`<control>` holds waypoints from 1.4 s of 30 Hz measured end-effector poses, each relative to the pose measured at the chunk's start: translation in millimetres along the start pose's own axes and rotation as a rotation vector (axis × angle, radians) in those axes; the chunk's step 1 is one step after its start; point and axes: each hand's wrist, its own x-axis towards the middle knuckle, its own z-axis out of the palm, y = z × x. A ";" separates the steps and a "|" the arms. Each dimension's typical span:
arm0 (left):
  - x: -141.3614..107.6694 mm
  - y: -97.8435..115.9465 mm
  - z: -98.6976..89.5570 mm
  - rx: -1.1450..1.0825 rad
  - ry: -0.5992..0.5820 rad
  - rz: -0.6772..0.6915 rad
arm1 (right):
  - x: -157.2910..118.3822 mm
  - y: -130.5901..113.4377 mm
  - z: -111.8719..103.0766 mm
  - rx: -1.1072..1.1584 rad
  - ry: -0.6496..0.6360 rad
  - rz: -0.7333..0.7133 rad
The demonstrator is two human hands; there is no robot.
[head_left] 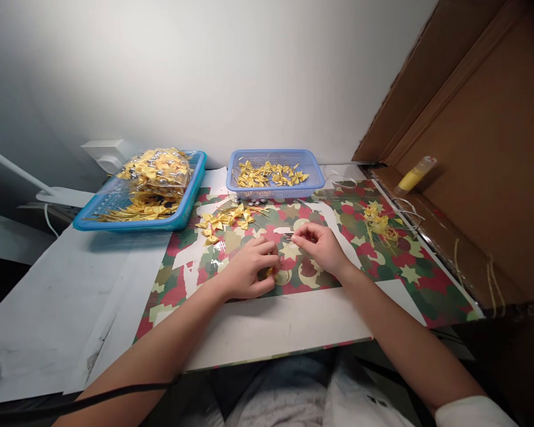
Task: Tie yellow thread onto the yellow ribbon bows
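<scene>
My left hand [251, 268] rests low over the patterned sheet, its fingers curled in. A bit of a yellow ribbon bow [269, 271] shows between the thumb and fingers; most of it is hidden. To the right, my right hand [323, 246] pinches something small, thin and dark [288, 236] at the fingertips, too small to name. Several loose yellow bows [222, 220] with thin stems lie beyond my left hand. Behind them, small dark shiny beads [251, 202] sit in front of the light-blue basket [276, 193].
More yellow bows fill part of that basket. A blue tray [189, 216] at left holds stemmed bows and a bulging clear bag [158, 169]. Yellow thread scraps [380, 228] lie at right, near a yellow tube [416, 175] and a cardboard wall [476, 130]. A lamp base [64, 197] stands far left.
</scene>
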 end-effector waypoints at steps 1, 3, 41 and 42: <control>0.0 0.5 -0.1 0.013 -0.010 0.000 | 0.1 0.0 0.1 0.000 -0.001 0.005; 0.0 1.6 -0.1 0.038 -0.031 -0.002 | 0.3 0.2 0.3 -0.002 0.000 0.012; -2.0 -1.8 3.6 0.105 -0.081 0.012 | 3.6 14.8 7.4 0.259 0.003 0.071; -1.9 -2.4 4.1 0.107 -0.079 0.008 | 4.2 17.7 8.6 0.238 0.022 0.077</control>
